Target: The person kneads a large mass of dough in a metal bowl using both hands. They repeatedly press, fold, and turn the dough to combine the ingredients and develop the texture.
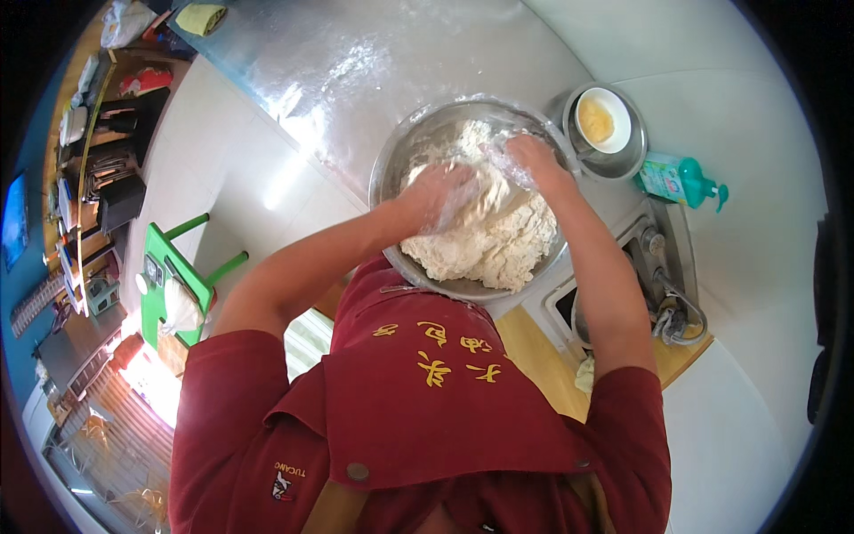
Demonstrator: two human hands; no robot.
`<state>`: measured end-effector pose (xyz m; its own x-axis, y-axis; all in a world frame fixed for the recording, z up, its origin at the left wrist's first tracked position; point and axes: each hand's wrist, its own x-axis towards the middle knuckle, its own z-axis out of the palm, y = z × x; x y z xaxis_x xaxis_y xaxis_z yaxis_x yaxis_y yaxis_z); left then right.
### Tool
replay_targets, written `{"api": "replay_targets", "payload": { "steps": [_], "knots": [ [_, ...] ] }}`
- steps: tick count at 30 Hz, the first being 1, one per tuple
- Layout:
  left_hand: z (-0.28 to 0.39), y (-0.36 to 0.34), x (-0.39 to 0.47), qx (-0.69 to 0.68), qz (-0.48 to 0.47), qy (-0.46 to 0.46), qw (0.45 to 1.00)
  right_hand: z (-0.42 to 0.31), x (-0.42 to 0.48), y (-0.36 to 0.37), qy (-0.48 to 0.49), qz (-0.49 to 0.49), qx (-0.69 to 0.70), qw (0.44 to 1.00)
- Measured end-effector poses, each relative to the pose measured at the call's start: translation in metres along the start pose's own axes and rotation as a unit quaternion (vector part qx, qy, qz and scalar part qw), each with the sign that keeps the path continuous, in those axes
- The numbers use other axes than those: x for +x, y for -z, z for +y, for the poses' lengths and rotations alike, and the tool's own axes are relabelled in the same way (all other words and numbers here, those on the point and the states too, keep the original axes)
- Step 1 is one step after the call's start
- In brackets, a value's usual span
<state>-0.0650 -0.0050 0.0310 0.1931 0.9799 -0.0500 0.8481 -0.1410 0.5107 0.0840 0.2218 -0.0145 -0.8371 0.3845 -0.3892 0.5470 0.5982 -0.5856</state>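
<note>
A large round steel bowl [382, 167] stands before me, holding pale, lumpy dough [514, 240] with loose flour [475, 135] towards its far side. My left hand [444, 193] lies over the left part of the dough, its fingers blurred and pointing right. At the bowl's upper right, my right hand [524, 160] is bent down towards the flour, its fingers coated in white. Both hands are inside the rim. Whether either one grips dough is not clear, since the fingertips are blurred or covered.
Right of the bowl, a smaller steel bowl [638, 157] holds a white bowl [622, 120] with yellow contents [595, 121]. A green pump bottle [694, 181] lies beside a sink with a faucet [687, 327]. A folded yellow cloth [200, 19] is on the floury metal worktop [413, 47]. A green stool [157, 257] stands left.
</note>
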Motion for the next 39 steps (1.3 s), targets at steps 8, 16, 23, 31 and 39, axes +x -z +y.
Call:
{"api": "replay_targets", "payload": {
  "steps": [8, 16, 23, 31, 39],
  "knots": [
    [0.010, 0.042, -0.005, -0.032, -0.160, 0.076, 0.984, -0.103, -0.097, -0.005, -0.004, -0.106, 0.000, 0.994],
    [0.046, 0.010, -0.009, 0.071, -0.290, 0.115, 0.947, -0.096, -0.156, -0.113, -0.014, 0.185, -0.101, 0.977],
    [-0.008, -0.043, 0.019, 0.068, -0.146, 0.230, 0.960, -0.067, -0.064, -0.108, -0.100, 0.134, -0.111, 0.980],
    [-0.047, -0.068, 0.037, 0.047, -0.035, 0.249, 0.967, -0.040, -0.004, -0.072, -0.095, 0.073, -0.161, 0.980],
    [0.024, 0.030, -0.019, 0.007, -0.158, 0.110, 0.981, -0.020, -0.026, -0.036, -0.176, -0.017, 0.401, 0.899]
  ]
}}
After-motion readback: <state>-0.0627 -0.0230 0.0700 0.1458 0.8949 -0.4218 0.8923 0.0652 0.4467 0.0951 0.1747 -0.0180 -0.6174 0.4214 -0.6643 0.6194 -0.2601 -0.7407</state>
